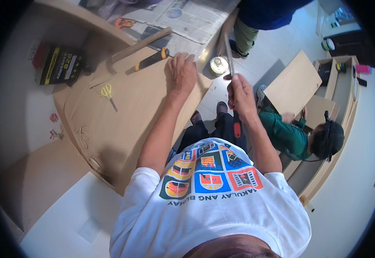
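— What is the grip on the right?
— The right hand [241, 95] is wrapped around a long tool [229, 56], fingers folded about it, with the red and black handle end showing below the fist. The narrow grey shaft points up and away from the body.

— Touching anything at its far end?
— I can't tell; it passes close to the corner of the newspaper-covered surface [196, 26], and contact there is unclear.

— And the left hand [183, 73]?
— Palm down on the wooden panel [140, 112], fingers slightly bent and close together, grasping no tool. It lies near the panel's right-hand edge, just beside the newspaper.

— What crowds it?
— To its left lies a yellow and black cutter [150, 59], with a wooden-handled tool [142, 44] beyond that. Yellow-handled scissors [107, 91] lie farther left, well apart from the hand.

— How about room around the tool?
— The right hand is past the panel's corner, above the tiled floor [207, 99]. A lidded can [219, 66] appears just left of the shaft. On the right, a co-worker in green [288, 136] sits low beside a tilted board [293, 81], whose near edge is not far from the right hand.
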Demonstrator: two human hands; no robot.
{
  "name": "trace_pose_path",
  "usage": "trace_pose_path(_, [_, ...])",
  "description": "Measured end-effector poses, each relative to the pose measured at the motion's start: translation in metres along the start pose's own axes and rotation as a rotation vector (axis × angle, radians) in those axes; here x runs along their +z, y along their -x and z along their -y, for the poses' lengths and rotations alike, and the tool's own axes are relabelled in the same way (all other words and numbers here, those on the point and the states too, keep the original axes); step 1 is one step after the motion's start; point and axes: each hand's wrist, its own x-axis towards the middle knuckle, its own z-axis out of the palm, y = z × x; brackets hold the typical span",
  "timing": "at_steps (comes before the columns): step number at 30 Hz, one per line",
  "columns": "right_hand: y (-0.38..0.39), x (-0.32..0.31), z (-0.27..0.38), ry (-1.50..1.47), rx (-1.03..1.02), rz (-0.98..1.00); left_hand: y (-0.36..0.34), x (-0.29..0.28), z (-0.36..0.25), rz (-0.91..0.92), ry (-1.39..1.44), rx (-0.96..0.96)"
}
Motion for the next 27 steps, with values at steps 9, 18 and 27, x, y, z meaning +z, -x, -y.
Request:
trace_pose_path(9, [0.008, -0.022, -0.084, -0.005, 0.253, 0.208, -0.011, 0.017, -0.018, -0.315, -0.216, -0.154])
trace_pose_path(18, [0.008, -0.029, -0.103, 0.120, 0.166, 0.282, -0.015, 0.015, -0.020, -0.195, -0.292, -0.166])
trace_pose_path(27, [-0.038, -0.021, -0.086, 0.089, 0.100, 0.248, -0.016, 0.012, -0.022, -0.157, -0.310, -0.187])
